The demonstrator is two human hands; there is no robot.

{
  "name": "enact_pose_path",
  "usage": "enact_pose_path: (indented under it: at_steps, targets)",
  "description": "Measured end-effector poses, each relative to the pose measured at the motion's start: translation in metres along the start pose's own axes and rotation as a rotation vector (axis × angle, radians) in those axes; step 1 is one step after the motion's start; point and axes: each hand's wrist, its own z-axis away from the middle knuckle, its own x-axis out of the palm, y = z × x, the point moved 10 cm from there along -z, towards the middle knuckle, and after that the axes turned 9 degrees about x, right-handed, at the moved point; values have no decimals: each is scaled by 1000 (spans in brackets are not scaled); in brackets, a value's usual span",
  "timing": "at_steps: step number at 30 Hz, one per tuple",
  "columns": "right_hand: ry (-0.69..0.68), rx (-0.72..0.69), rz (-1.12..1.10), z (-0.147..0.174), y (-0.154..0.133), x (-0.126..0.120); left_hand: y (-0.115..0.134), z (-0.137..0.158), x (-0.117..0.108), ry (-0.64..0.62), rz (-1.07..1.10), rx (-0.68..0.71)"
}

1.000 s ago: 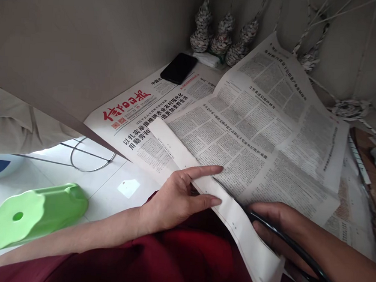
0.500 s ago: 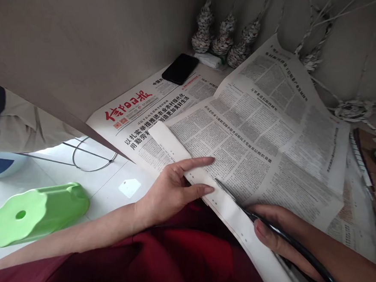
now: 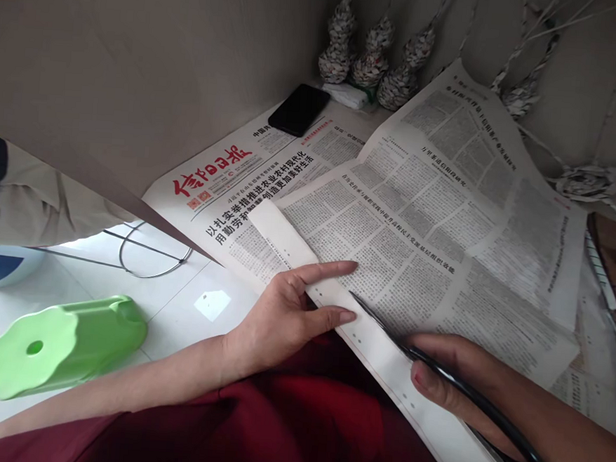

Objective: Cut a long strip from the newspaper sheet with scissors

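Note:
A large newspaper sheet [image 3: 393,223] with a fold across it lies slanted in front of me, its near margin along my lap. My left hand [image 3: 303,301] grips that folded margin, index finger on top and thumb at the near edge. My right hand [image 3: 456,375] holds black-handled scissors [image 3: 486,405], fingers around the handles. The blades point left along the margin, their tip a little right of my left fingers. The lower blade is hidden by the paper. Under the sheet, at the left, rests another newspaper [image 3: 211,182] with red headline characters.
A black phone [image 3: 299,109] lies on the far newspaper. Behind it stand several woven paper gourd shapes [image 3: 338,46] beside a white packet [image 3: 346,95]. A green stool [image 3: 68,348] lies tipped on the tiled floor at left, near a wire ring [image 3: 153,252].
The scissors' tip has shifted slightly left against the paper, toward my left hand. My left hand keeps its grip on the margin. The whole view has shifted a little.

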Motion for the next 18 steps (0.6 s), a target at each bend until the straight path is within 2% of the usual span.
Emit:
enact_pose_path:
  at_steps: [2, 5, 11, 14, 18]
  targets:
    - [-53, -28, 6, 1, -8, 3, 1, 0, 1, 5, -1, 5]
    - [-53, -38, -28, 2, -14, 1, 3, 2, 0, 24, -20, 7]
    - [-53, -19, -56, 3, -1, 1, 12, 2, -19, 106, -152, 29]
    - [-50, 6, -63, 0, 7, 3, 14, 1, -20, 106, -159, 38]
    - [-63, -23, -118, -8, 0, 7, 14, 1, -16, 94, -136, 43]
